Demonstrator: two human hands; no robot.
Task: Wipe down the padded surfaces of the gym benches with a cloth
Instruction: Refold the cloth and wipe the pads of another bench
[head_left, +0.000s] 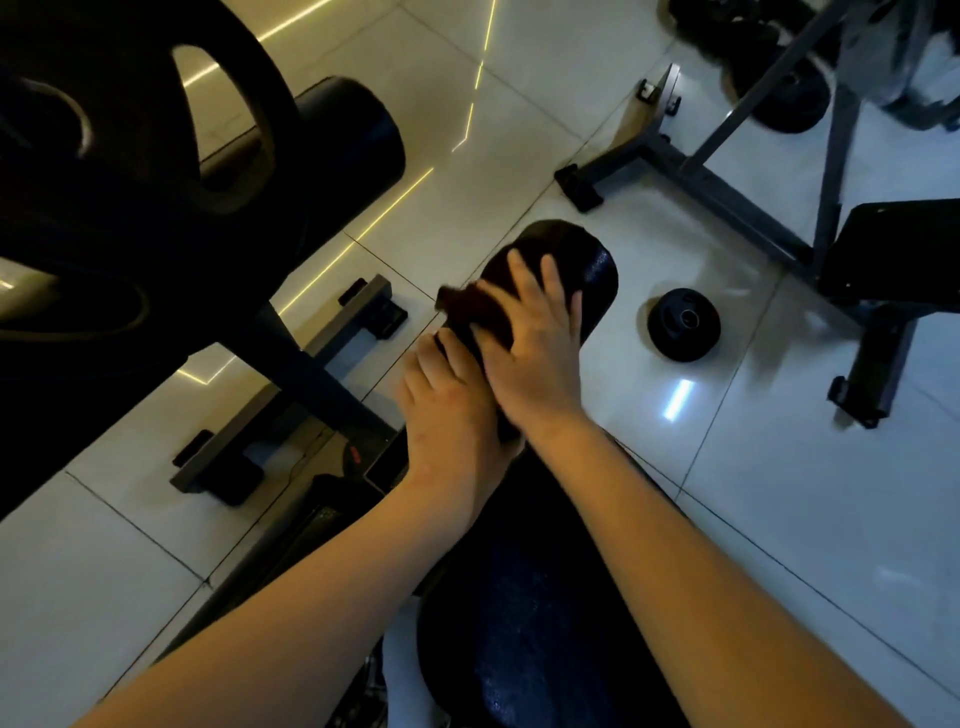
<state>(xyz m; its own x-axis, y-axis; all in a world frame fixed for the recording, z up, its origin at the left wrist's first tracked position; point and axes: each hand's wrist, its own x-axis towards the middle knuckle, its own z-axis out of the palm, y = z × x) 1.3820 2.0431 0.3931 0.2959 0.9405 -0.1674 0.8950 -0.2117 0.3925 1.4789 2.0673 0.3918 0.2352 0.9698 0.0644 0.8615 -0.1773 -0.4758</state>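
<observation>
Dim gym, glossy tile floor (779, 493). Those weight plates (130, 156) hang close on the left, easy to bump. Person's left hand (449, 400) rests on the pad (597, 280), grip hard to tell; right hand (535, 353) presses the bunched cloth (470, 306) flat-fingered. It could slide off the rounded end toward the loose plate (683, 325).

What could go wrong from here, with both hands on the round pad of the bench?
1. The cloth lies bunched under the right hand, so it may slip and leave part of the round pad unwiped.
2. The left hand grips the same pad close by; the hands could collide.
3. A weight plate lies on the floor nearby: a possible trip hazard.
</observation>
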